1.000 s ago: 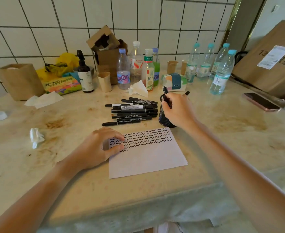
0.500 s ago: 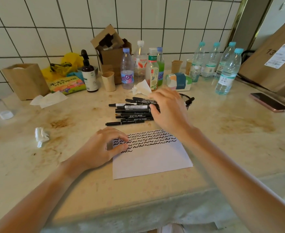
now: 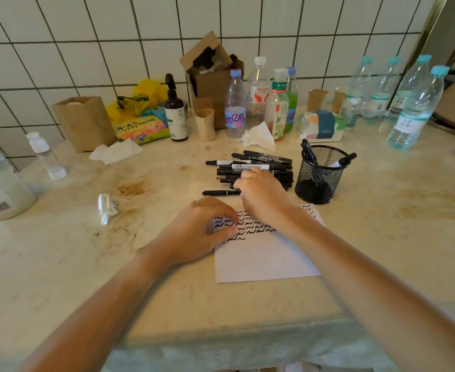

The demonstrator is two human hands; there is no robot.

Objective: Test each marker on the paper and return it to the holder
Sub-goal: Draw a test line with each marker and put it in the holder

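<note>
Markers [image 3: 250, 170] lie in a loose black pile on the tabletop [image 3: 60, 264], just behind the paper [image 3: 261, 261] and just left of the holder [image 3: 319, 174]. The right hand [image 3: 264, 196] reaches over the near side of the pile, its fingers [image 3: 243, 181] curled down onto the markers; whether they have closed around one of them cannot be told, since the hand covers the spot. One marker sticks out to the left from under this hand, lying flat on the tabletop. The left hand [image 3: 202, 232] rests on the left edge of the paper with bent fingers, thumb and fingertips pressing the sheet down and grasping nothing. The upper part of the paper carries rows of short black squiggles; the lower part is blank. The holder is a black mesh cup standing upright, with two markers leaning inside it, one at the left rim and one at the right rim. Behind the pile lies a crumpled tissue [image 3: 258, 136], and farther back stand several plastic bottles [image 3: 235, 103] and a cardboard box [image 3: 210, 76] against the tiled wall.
</note>
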